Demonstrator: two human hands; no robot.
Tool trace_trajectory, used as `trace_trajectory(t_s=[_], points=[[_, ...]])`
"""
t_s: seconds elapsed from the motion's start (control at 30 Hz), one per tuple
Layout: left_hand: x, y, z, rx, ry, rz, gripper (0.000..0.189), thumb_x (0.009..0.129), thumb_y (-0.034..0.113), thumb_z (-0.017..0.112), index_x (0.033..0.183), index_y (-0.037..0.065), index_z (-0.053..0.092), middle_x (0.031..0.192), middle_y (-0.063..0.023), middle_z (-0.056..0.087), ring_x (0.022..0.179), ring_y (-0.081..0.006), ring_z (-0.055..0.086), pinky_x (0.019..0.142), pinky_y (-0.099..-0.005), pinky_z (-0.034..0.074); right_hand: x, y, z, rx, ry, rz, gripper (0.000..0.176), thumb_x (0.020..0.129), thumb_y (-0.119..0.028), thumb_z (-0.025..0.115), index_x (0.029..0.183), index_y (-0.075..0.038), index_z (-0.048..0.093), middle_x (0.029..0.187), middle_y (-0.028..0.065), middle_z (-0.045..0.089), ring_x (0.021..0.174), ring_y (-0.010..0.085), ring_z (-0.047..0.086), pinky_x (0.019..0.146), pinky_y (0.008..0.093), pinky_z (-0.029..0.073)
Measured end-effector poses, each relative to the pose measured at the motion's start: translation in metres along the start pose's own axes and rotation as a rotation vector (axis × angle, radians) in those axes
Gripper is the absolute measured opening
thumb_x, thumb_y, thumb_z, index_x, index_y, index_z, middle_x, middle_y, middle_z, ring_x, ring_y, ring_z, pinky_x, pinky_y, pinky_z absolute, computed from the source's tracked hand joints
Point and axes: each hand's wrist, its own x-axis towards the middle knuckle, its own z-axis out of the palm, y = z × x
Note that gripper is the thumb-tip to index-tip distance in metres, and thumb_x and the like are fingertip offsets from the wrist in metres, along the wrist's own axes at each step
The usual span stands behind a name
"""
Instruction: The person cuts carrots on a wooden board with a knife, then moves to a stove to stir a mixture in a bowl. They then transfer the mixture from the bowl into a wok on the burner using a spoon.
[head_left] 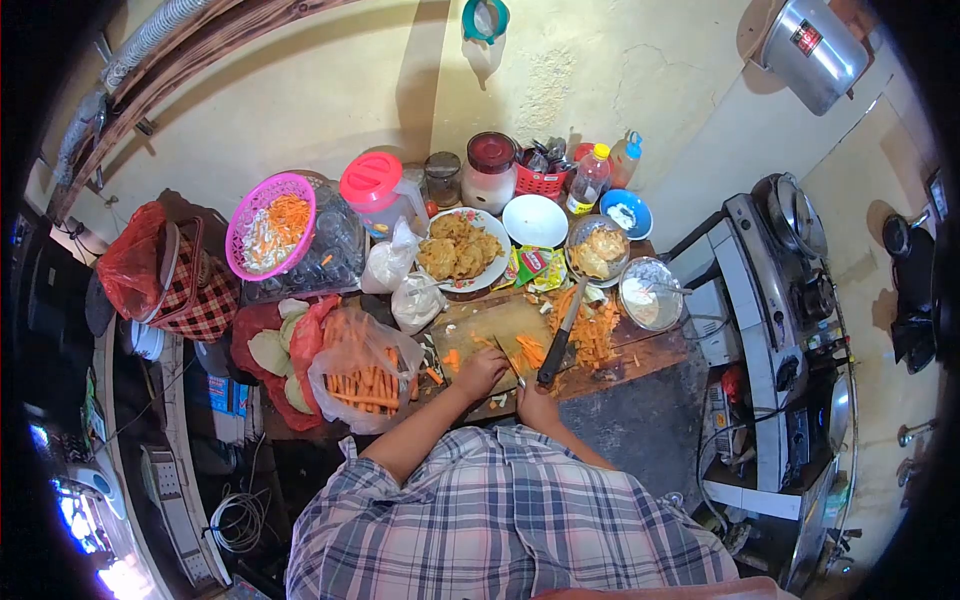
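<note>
My right hand is closed round the handle of a small knife, whose blade points up and left over the cutting board. Just left of the blade, my left hand rests on the board with its fingers pressed together; what they hold, if anything, is hidden. Cut carrot strips lie right of the blade, and a larger pile of cut carrot is at the board's right. A second knife with a black handle lies across that pile.
Whole carrots fill a clear plastic bag on the left, beside cabbage pieces. Behind the board stand a plate of fried food, a white plate and a glass bowl. A pink basket is at the back left, a stove at the right.
</note>
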Motion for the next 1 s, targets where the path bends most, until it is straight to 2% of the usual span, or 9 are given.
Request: trace_trajectory(t_s=[0.1,0.17,0.37,0.6,0.67,0.77,1.0], points=[[0.001,0.004,-0.005,0.028,-0.023,0.005,0.008,0.073,0.008,0.064,0.079,0.003,0.065,0.085,-0.0089,0.063,0.083,-0.0265,0.06,0.071,-0.0355,0.05,0.004,-0.001,0.004,-0.021,-0.016,0.036,0.028,0.09,-0.024,0.049,0.101,0.002,0.05,0.077,0.0269,0.061,0.071,0.0455,0.061,0.06,0.0541,0.048],[0.001,0.003,-0.004,0.024,-0.007,0.006,0.008,0.073,0.008,0.064,0.079,0.003,0.065,0.085,-0.0089,0.062,0.082,-0.0266,0.06,0.071,-0.0357,0.05,0.001,0.003,0.004,0.024,-0.025,0.039,0.028,0.09,-0.025,0.048,0.098,0.002,0.048,0.077,0.0295,0.059,0.074,0.0485,0.059,0.065,0.0555,0.046],[-0.001,0.0,0.001,0.021,0.003,-0.003,0.008,0.073,0.008,0.064,0.078,0.003,0.064,0.084,-0.0089,0.062,0.081,-0.0271,0.06,0.07,-0.0363,0.05,-0.001,0.004,0.0,0.114,-0.069,0.13,0.029,0.09,-0.025,0.047,0.099,0.003,0.047,0.078,0.0319,0.058,0.077,0.0498,0.058,0.066,0.0564,0.046],[-0.001,-0.005,0.003,0.002,0.018,0.019,0.008,0.074,0.008,0.062,0.079,0.001,0.063,0.083,-0.0104,0.061,0.082,-0.0273,0.059,0.071,-0.0359,0.05,-0.003,-0.002,-0.009,0.112,-0.102,0.119,0.031,0.09,-0.025,0.047,0.103,0.003,0.047,0.083,0.0338,0.057,0.078,0.0504,0.058,0.068,0.057,0.046],[-0.001,-0.004,0.002,-0.01,0.015,0.014,0.008,0.074,0.008,0.062,0.079,0.001,0.063,0.083,-0.0104,0.061,0.082,-0.0274,0.059,0.071,-0.0359,0.05,-0.001,0.002,-0.004,0.071,-0.08,0.086,0.035,0.09,-0.025,0.047,0.11,0.004,0.042,0.077,0.032,0.059,0.074,0.0494,0.059,0.066,0.0571,0.047],[0.0,-0.005,0.002,-0.013,0.014,0.015,0.008,0.074,0.008,0.062,0.079,0.002,0.064,0.083,-0.0101,0.061,0.082,-0.0273,0.059,0.071,-0.0359,0.05,-0.002,-0.005,-0.008,0.08,-0.057,0.09,0.029,0.09,-0.023,0.047,0.102,0.003,0.048,0.081,0.0326,0.058,0.077,0.05,0.058,0.068,0.057,0.046],[-0.001,-0.004,0.0,0.006,-0.027,-0.009,0.009,0.074,0.01,0.064,0.079,0.002,0.065,0.084,-0.009,0.062,0.082,-0.0261,0.06,0.071,-0.035,0.05,0.004,-0.003,-0.001,0.065,-0.066,0.058,0.029,0.09,-0.024,0.048,0.103,0.002,0.047,0.086,0.0328,0.058,0.077,0.0492,0.058,0.067,0.0571,0.046]])
